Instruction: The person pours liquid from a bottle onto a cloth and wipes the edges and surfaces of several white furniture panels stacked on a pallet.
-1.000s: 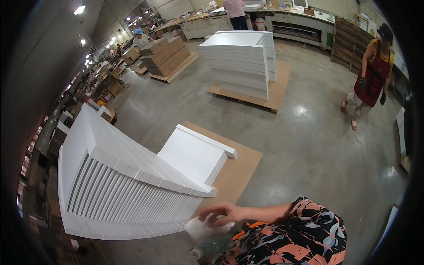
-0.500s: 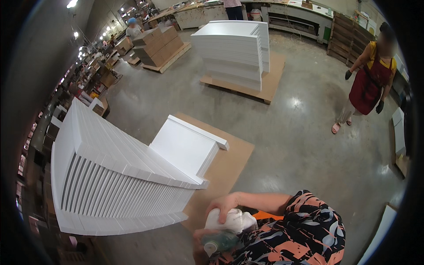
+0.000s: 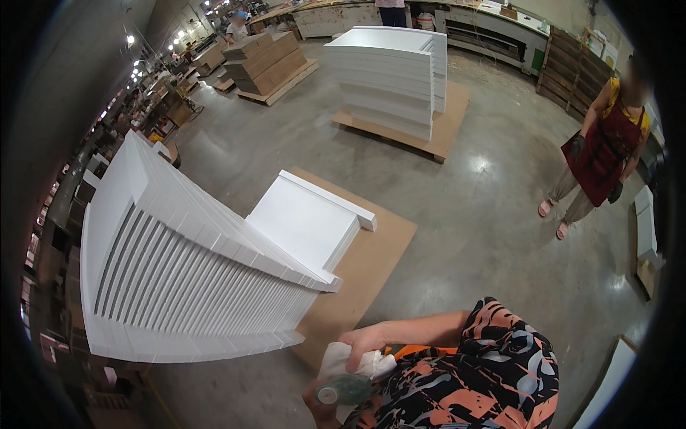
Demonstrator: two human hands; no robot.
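Close to my body at the lower edge, my right hand [image 3: 364, 339] grips a bunched white cloth [image 3: 334, 361], its thumb pressed over the folds. Just below it, my left hand [image 3: 318, 409] is wrapped round a translucent green bottle [image 3: 350, 391], tilted so one round end faces up. Cloth and bottle are close together; whether they touch, I cannot tell. Ahead and to the left stands a long row of white slotted panels [image 3: 207, 264], set on edge. Beside it a low pile of white panels [image 3: 304, 222] lies on a brown board [image 3: 389, 232].
Another stack of white panels [image 3: 382, 86] stands on a pallet [image 3: 454, 118] farther off. Brown boxes [image 3: 264, 61] sit on a pallet behind, at left. A person in a red apron [image 3: 607, 154] stands at right. White boards [image 3: 611, 386] lean at the lower right edge.
Both hands have shifted slightly left with the cloth and the bottle. The person in the apron has stepped nearer, and the whole view has turned a little.
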